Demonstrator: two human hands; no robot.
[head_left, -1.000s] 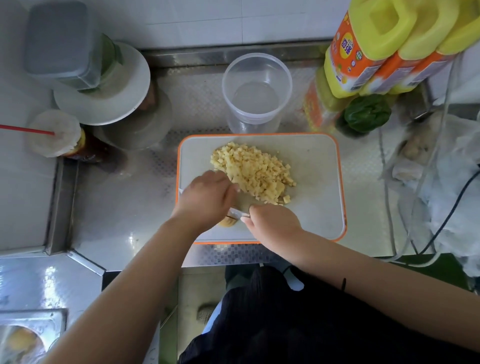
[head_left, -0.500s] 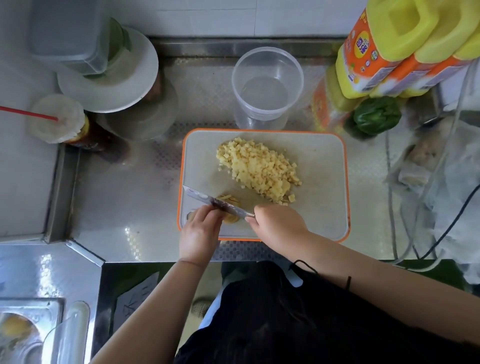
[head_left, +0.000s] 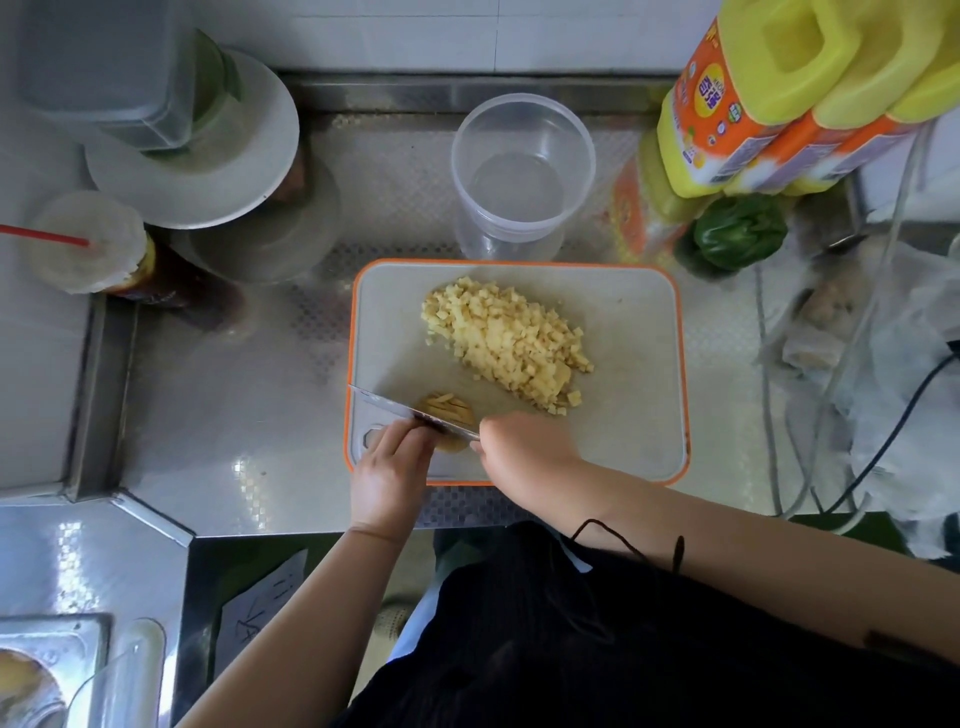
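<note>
Most of the dicing looks done. A big pile of small yellow cubes (head_left: 504, 343) lies in the middle of the board (head_left: 628, 374), running from far left to near right. One last piece (head_left: 448, 409) sits at the near left of the board, just clear of the pile. Its far part is already sliced into strips, and its near end is partly hidden under the hand.

The right hand (head_left: 524, 447) is clenched round the handle of the knife (head_left: 400, 408). The blade points left across the piece and out to the board's left edge. The left hand (head_left: 389, 467) has its fingers (head_left: 402, 436) bent onto the near end of the piece, gripping it close against the blade.

By my reading, what is left is to cross-cut these strips into cubes and finish the stub. The dice could then go into the clear tub (head_left: 522, 171) just beyond the board.

On the worktop (head_left: 234, 389) nothing blocks the knife. The left fingertips are the thing nearest the edge. Yellow bottles (head_left: 753, 104) and a green pepper (head_left: 740, 234) stand far right. Cables (head_left: 779, 415) and a plastic bag (head_left: 909, 338) lie on the right, with a plate (head_left: 208, 171) and a straw cup (head_left: 88, 241) on the far left.
</note>
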